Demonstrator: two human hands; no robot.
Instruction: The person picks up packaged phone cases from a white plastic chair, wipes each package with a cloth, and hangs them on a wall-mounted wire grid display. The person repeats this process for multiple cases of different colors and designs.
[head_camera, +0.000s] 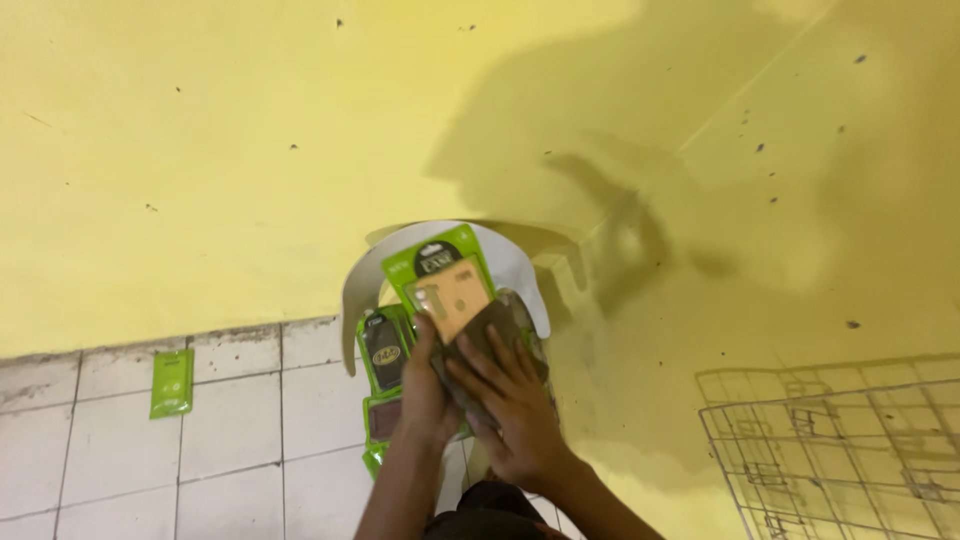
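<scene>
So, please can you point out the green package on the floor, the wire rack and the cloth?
green package (172, 383), head view, middle of its front
wire rack (850, 450), head view, a grid wire
cloth (490, 325), head view, upper fold

Both hands (480, 385) fwd, fingers curled.

- A green packaged phone case (445, 275) stands on top of the pile, tilted a little, its card top pointing toward the yellow wall; a tan case shows through the clear front, under a dark label.
- A dark brown case (497, 345) lies just to the right of it, pressed flat under the right hand (515, 400), part hidden by the fingers.
- The left hand (425, 385) grips the lower edge of the tan package, thumb on its front.
- More green packages (385, 350) lie stacked beneath, to the left; one shows a black case with a round yellow sticker, another a brown case below it.
</scene>
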